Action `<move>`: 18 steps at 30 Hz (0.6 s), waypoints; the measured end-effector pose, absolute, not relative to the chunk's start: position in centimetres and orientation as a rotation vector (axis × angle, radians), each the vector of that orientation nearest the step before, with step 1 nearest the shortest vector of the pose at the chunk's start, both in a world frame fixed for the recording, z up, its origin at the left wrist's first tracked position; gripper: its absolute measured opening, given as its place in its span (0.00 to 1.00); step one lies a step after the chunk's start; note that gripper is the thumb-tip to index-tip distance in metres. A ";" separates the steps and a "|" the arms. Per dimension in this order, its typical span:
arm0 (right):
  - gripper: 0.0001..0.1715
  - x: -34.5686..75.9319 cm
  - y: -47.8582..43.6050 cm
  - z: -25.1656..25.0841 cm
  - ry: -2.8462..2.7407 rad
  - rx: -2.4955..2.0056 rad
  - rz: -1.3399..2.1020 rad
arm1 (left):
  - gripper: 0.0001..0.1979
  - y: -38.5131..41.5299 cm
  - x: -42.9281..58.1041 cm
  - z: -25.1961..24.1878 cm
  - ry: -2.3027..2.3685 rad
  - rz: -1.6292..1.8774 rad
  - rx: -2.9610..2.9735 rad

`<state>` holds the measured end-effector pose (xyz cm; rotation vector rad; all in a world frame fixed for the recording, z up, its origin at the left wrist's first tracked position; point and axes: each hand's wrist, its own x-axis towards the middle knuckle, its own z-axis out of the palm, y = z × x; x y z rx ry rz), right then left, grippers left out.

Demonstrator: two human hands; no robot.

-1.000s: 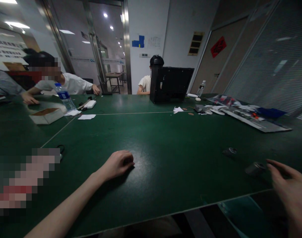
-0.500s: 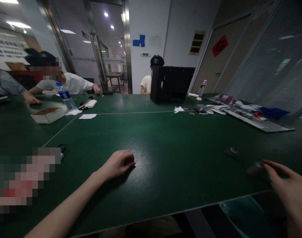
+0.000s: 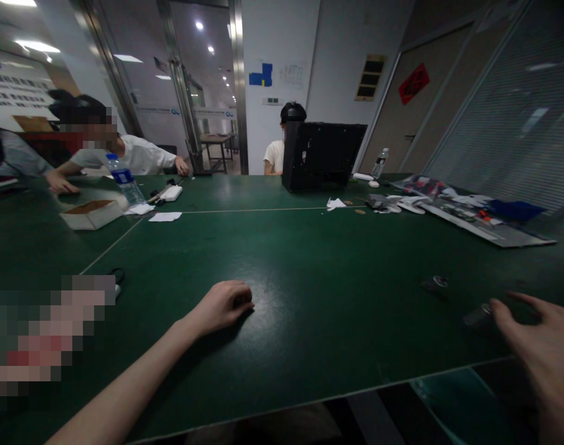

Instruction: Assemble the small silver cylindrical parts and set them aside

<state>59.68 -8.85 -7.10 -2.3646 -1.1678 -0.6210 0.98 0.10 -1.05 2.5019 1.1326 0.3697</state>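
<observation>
My left hand (image 3: 228, 303) rests on the green table (image 3: 319, 296) with its fingers curled in. No object shows in it. At the right edge, my right hand (image 3: 536, 327) is open, thumb and fingers spread apart. Just left of its thumb lies a small dark grey cylinder (image 3: 477, 316) on its side. I cannot tell whether the thumb touches it. A second, similar dark cylinder (image 3: 434, 284) with a lighter ring at its end lies farther up and to the left. What kind of thing the cylinders are is too dark to tell.
Across the table stand a black box-shaped device (image 3: 325, 157), a blue-labelled water bottle (image 3: 124, 179) and an open carton (image 3: 91, 215). Papers and small parts lie on a board (image 3: 495, 232) at the far right. Other people (image 3: 138, 154) sit at the far side.
The fingers of my right hand have spread away from the near cylinder, and the hand has shifted slightly right. My left hand has stayed in place.
</observation>
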 end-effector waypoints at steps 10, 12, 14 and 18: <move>0.25 54.8 0.0 -1.1 -1.993 -2.654 -0.192 | 0.08 0.1 0.7 -1.1 1.127 0.343 2.503; 0.19 54.9 0.8 -1.3 -2.034 -2.662 -0.087 | 0.08 0.1 0.7 -1.0 1.128 0.339 2.502; 0.14 54.9 1.1 -1.5 -2.067 -2.643 -0.042 | 0.07 0.1 0.8 -0.9 1.132 0.340 2.504; 0.12 53.1 1.2 -1.3 -2.141 -2.566 -0.048 | 0.07 0.0 1.0 -0.7 1.129 0.337 2.517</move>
